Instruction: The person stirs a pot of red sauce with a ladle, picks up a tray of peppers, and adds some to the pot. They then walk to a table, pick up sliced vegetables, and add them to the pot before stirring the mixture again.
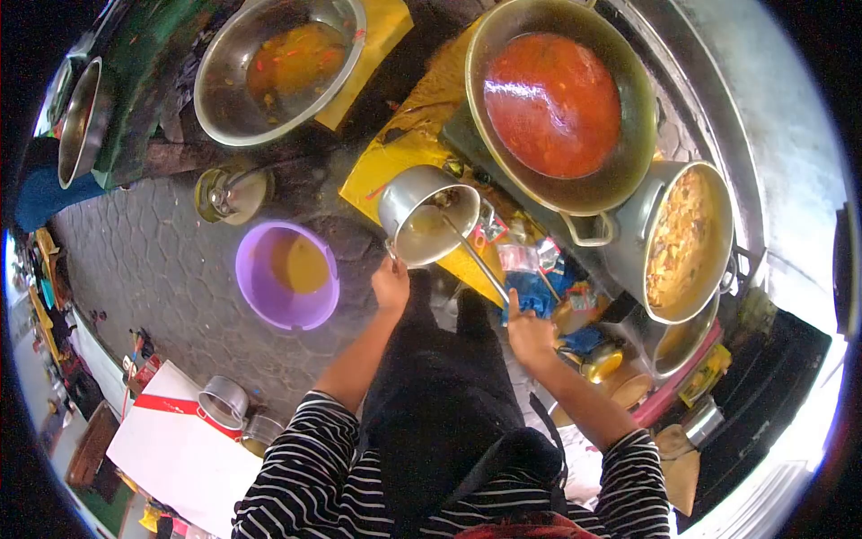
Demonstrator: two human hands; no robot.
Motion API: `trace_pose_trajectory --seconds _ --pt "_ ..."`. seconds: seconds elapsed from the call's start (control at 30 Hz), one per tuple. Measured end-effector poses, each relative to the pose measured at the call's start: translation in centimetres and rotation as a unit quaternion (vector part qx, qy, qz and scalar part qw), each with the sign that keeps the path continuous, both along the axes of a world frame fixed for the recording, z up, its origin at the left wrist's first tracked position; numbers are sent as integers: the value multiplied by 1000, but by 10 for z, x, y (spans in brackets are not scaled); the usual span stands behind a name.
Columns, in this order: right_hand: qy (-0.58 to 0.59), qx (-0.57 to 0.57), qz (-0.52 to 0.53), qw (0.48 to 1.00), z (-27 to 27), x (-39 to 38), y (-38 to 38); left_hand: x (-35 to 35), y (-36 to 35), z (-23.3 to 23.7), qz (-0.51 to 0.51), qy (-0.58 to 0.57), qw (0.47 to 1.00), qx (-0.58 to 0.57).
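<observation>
My left hand (391, 286) is closed on the side handle of a small silver pot (395, 205), which tilts so that its mouth faces right and toward me. In my right hand (530, 337) is the handle of a long metal ladle (480, 262), and my index finger lies along it. The ladle's far end reaches into the pot, where its bowl is hard to make out. Just beyond the pot stands a large pan (633, 148) of red sauce. Small plastic packets (519, 258) lie beside the ladle, to its right.
A purple bucket (247, 286) with yellowish liquid stands on the paved floor (148, 260) at left. A wide metal basin (220, 85) sits at the upper left. To the right is a deep pot (633, 256) full of chopped food. A white box (175, 449) lies lower left.
</observation>
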State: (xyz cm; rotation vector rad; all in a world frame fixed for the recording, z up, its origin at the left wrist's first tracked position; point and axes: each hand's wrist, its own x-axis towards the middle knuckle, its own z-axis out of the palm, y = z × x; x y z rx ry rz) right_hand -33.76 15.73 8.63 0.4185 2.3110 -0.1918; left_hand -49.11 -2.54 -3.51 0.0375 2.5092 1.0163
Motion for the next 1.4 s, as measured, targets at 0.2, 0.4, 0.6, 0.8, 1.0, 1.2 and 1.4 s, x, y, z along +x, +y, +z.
trace_pose_trajectory --seconds 0.2,0.4,0.6,0.8,1.0,1.2,1.4 --pt "-6 -5 -8 1000 3 -3 5 -2 5 14 5 -20 1000 -12" --pt "-51 -100 -122 986 13 -25 22 -13 -4 -3 -4 22 999 -31" --pt "73 -169 -136 973 16 -35 26 -60 -16 -36 -29 87 996 -3" --pt "19 -97 -89 991 56 -62 12 -88 -41 -70 70 -147 985 58" --pt "63 -120 -140 981 48 -50 6 -86 -45 -54 123 -253 958 54" --pt "51 -115 -173 977 61 -52 7 -88 -44 -46 150 -378 913 47" --pt "37 -278 -374 884 81 -52 16 -73 -83 -100 38 -248 963 102"
